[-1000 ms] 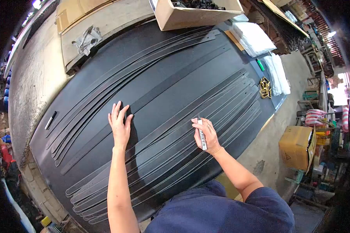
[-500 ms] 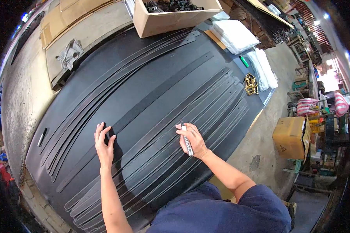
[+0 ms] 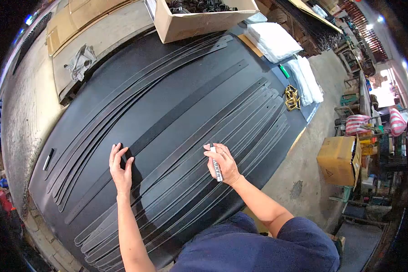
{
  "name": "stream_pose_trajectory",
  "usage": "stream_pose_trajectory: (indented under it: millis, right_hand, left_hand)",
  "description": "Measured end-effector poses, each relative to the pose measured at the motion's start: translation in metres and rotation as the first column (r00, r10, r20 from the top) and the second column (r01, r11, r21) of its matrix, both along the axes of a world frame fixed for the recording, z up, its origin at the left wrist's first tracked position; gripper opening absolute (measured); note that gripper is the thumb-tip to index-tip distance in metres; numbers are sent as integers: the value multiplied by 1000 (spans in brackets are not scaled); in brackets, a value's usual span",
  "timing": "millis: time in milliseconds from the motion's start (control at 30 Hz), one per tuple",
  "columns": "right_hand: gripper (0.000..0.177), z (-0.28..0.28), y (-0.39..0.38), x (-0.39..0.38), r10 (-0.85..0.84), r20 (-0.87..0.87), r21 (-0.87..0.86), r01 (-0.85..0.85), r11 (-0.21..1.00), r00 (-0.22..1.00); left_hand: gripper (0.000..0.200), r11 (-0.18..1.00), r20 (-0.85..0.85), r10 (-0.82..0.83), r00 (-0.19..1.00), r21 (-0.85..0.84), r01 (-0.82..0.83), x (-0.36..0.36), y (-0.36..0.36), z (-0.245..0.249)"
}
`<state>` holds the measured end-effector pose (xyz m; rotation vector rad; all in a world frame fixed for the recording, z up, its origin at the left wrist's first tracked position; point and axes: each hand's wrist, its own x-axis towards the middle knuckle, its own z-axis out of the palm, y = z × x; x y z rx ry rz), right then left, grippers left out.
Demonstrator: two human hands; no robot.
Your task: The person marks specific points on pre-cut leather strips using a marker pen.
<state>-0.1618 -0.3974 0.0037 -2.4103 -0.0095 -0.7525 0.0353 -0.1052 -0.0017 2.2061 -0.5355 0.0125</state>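
My left hand (image 3: 121, 170) is at the single dark strap (image 3: 186, 106) that runs diagonally across the black tabletop (image 3: 161, 113), its thumb and fingers apart on either side of the strap. In my right hand (image 3: 223, 164) is a white and black marker (image 3: 216, 164), its dark tip pointing up and away from me. That hand is above a row of several dark, stitched-edge straps (image 3: 190, 167) nearer my body. Beyond the single strap, a second bundle of straps (image 3: 118, 106) curves over the table's far left side.
Another marker (image 3: 48, 159) lies at the left. At the top stands an open cardboard box (image 3: 204, 25) of black parts. White packets (image 3: 274, 41), a green marker (image 3: 284, 71) and brass-coloured pieces (image 3: 292, 97) lie at the upper right. A brown box (image 3: 335, 158) stands beyond the right edge.
My right hand has shifted very slightly left, and the marker in it stands a little more upright. My left hand has barely moved.
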Motion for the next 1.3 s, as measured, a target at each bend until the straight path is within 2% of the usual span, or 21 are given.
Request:
stream_pose_trajectory:
  millis: [600,700,733,767,800,833,867,900,933,967,1033,1300]
  right_hand:
    - [47,-1,1,-2,-12,-10,11,12,1000,1000]
    - [38,-15,-6,-10,-3,-72,64,8,998,997]
    - [32,-1,-8,-7,110,-115,778,20,628,987]
    - [29,17,-5,-3,269,-109,976,154,-154,957]
    - [27,19,7,3,155,-172,974,191,-120,973]
    - [25,18,5,3,167,-286,954,296,-38,943]
    - [23,6,3,3,200,-219,906,124,404,955]
    - [23,-6,1,3,102,-179,514,4,858,978]
    - [25,-19,-2,5,-27,-9,109,28,994,1000]
    - [28,-13,-2,7,8,89,-26,-6,1000,996]
    - [32,-14,-1,4,24,36,29,-25,999,999]
    - [34,-19,-6,4,48,40,-36,-47,998,998]
  left_hand:
    - [34,1000,66,11,998,11,-12,-1,-6,1]
    - [33,999,116,21,993,31,-25,1,-9,3]
    - [34,998,146,25,989,47,-32,0,-17,11]
    - [36,998,204,13,979,64,-27,3,-19,9]
    - [37,997,233,-12,972,75,-5,3,-20,18]
    - [38,995,216,-57,975,93,38,5,-12,6]
    - [41,996,232,-67,970,67,52,5,-6,-4]
    - [43,999,189,-31,981,34,25,3,-1,-15]
    - [43,1000,177,-14,984,2,14,3,1,-18]
    - [43,1000,192,-8,981,-24,13,5,3,-29]
    - [43,997,209,-3,978,-74,19,7,5,-34]
    - [42,995,149,25,989,-100,-10,3,2,-33]
